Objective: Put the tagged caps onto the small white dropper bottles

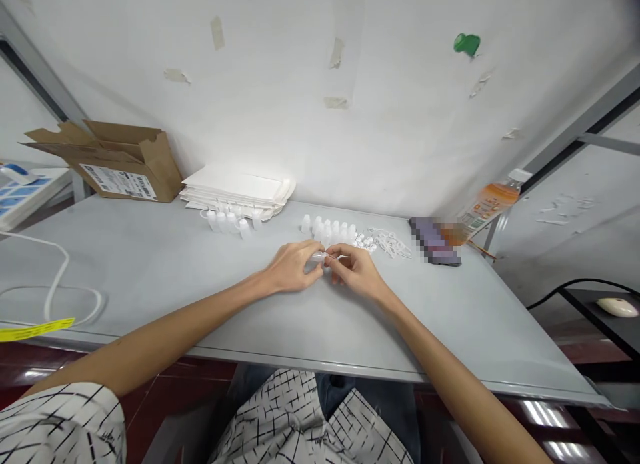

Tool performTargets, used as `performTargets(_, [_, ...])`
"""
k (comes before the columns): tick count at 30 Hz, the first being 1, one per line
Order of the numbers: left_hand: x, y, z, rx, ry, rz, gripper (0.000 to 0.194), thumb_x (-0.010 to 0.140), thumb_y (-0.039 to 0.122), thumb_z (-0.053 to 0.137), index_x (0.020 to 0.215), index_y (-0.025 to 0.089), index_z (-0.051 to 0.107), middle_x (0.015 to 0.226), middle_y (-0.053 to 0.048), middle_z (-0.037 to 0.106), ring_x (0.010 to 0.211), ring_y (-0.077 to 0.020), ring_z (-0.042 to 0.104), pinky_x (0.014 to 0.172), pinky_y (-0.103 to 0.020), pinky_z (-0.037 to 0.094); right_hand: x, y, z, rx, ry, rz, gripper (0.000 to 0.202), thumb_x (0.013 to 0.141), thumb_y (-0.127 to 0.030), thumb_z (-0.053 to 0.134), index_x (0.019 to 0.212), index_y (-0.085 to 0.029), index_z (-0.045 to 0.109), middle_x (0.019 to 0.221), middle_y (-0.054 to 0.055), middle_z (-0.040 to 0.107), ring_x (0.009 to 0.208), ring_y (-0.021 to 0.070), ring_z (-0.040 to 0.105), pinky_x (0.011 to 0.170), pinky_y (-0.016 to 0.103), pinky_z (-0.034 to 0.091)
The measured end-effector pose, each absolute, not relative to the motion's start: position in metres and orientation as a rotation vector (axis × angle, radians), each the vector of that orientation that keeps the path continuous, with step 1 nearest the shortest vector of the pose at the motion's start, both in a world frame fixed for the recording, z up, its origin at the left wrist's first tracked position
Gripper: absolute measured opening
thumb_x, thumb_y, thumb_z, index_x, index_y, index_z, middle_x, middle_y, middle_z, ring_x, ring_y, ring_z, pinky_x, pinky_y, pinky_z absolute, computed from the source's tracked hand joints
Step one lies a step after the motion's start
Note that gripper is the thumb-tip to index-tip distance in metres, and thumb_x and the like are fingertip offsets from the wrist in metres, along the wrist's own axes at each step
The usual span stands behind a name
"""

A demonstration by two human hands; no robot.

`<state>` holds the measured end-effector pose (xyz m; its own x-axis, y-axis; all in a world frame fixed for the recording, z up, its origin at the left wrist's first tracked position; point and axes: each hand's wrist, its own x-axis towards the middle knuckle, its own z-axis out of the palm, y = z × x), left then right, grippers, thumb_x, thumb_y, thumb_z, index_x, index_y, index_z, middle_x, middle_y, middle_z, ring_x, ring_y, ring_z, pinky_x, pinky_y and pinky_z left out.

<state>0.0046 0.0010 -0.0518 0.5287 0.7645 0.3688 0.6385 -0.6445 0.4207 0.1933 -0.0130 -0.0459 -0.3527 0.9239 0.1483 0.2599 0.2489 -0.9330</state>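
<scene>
My left hand (295, 267) is closed around a small translucent plastic squeeze bottle (317, 256), which lies tilted nearly sideways above the table. At the bottle's right end, my right hand (356, 271) pinches with thumb and fingertips; the small part between them is mostly hidden. Just beyond my hands stand several similar bottles (327, 231) in rows. To their right are a small pile of tiny white nozzle tips (366, 243) and a heap of thin white looped strips (393, 243). Farther left, a group of bottles with caps and tips (221, 221) stands upright.
A stack of white flat sheets (240, 184) and an open cardboard box (127, 164) sit at the back left of the grey table (300, 331). At the right are a phone-like dark object (434, 241) and an orange drink bottle (483, 211). A white cable (63, 271) crosses the left side.
</scene>
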Motion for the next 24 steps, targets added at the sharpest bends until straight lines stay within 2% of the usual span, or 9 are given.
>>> performTargets(4, [0.005,-0.001,-0.051,2.557,1.185,0.785,0.026,0.086,0.029,0.049,0.109,0.018,0.056,0.105,-0.008,0.071,0.085,-0.0236,0.067,0.073,-0.033,0.048,0.194,-0.013,-0.046,-1.093,-1.794,1.126,0.025,0.089,-0.041,0.058,0.092,-0.017,0.063,0.082,0.003,0.065,0.052,0.0116,0.061,0.049,0.026,0.047])
performTargets(8, [0.004,-0.002,-0.051,2.560,1.171,0.810,0.030,0.089,0.028,0.048,0.117,0.018,0.049,0.096,-0.004,0.069,0.066,-0.0178,0.062,0.068,-0.031,0.045,0.195,-0.014,-0.045,-1.087,-1.805,1.135,0.026,0.090,-0.041,0.056,0.092,-0.016,0.062,0.081,0.003,0.066,0.052,0.0109,0.060,0.048,0.025,0.047])
performTargets(14, [0.004,-0.003,-0.052,2.534,1.097,0.816,0.033,0.088,0.025,0.047,0.120,0.017,0.043,0.090,-0.002,0.065,0.058,-0.0151,0.055,0.069,-0.031,0.044,0.197,-0.014,-0.037,-1.037,-1.715,1.242,0.034,0.085,-0.047,0.063,0.093,-0.014,0.064,0.078,0.004,0.066,0.053,0.0115,0.060,0.047,0.025,0.048])
performTargets(17, [0.005,-0.002,-0.051,2.433,1.078,0.793,0.031,0.089,0.026,0.047,0.119,0.019,0.042,0.088,0.000,0.064,0.052,-0.0121,0.048,0.065,-0.029,0.041,0.196,-0.015,-0.034,-1.026,-1.696,1.234,0.035,0.083,-0.048,0.066,0.093,-0.014,0.068,0.075,0.003,0.066,0.051,0.0109,0.059,0.048,0.024,0.048])
performTargets(20, [0.006,-0.001,-0.047,2.248,1.027,0.806,0.027,0.093,0.031,0.045,0.118,0.021,0.040,0.088,0.001,0.064,0.052,-0.0110,0.046,0.059,-0.025,0.038,0.196,-0.015,-0.032,-1.009,-1.706,1.157,0.033,0.085,-0.047,0.064,0.088,-0.015,0.070,0.073,0.002,0.064,0.050,0.0104,0.059,0.048,0.024,0.047])
performTargets(24, [0.008,-0.002,-0.044,2.086,0.970,0.844,0.032,0.097,0.043,0.043,0.121,0.021,0.042,0.090,0.000,0.063,0.063,-0.0122,0.050,0.062,-0.024,0.039,0.197,-0.016,-0.029,-1.006,-1.719,1.119,0.042,0.090,-0.052,0.055,0.075,-0.015,0.067,0.077,0.004,0.063,0.051,0.0106,0.060,0.049,0.025,0.048])
